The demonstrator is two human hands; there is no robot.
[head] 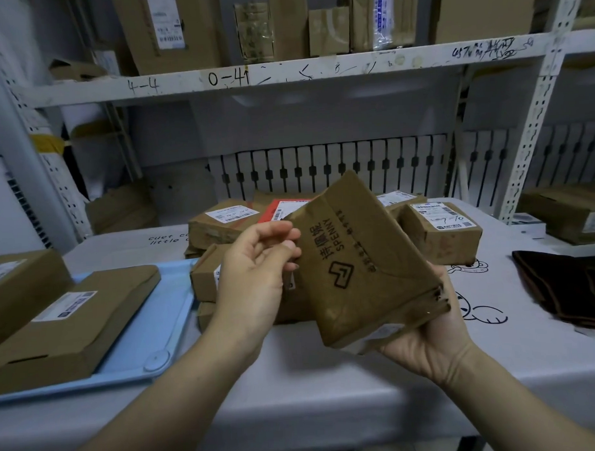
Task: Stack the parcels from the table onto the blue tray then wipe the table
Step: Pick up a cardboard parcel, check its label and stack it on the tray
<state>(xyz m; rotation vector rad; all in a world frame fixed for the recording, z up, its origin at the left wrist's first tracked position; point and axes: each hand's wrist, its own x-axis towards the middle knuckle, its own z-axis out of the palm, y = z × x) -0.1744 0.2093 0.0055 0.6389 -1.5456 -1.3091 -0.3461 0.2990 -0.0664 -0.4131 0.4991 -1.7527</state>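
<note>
I hold a brown cardboard parcel printed "SPENNY" tilted in the air above the table. My left hand pinches its left edge, and my right hand grips its lower right corner from underneath. Behind it, several brown parcels lie piled on the grey table. At the left lies the blue tray, with a flat brown parcel on it and a second box at its far left.
A dark brown cloth lies at the table's right. White metal shelving with more cardboard boxes rises behind the table. More boxes sit on a lower shelf at right.
</note>
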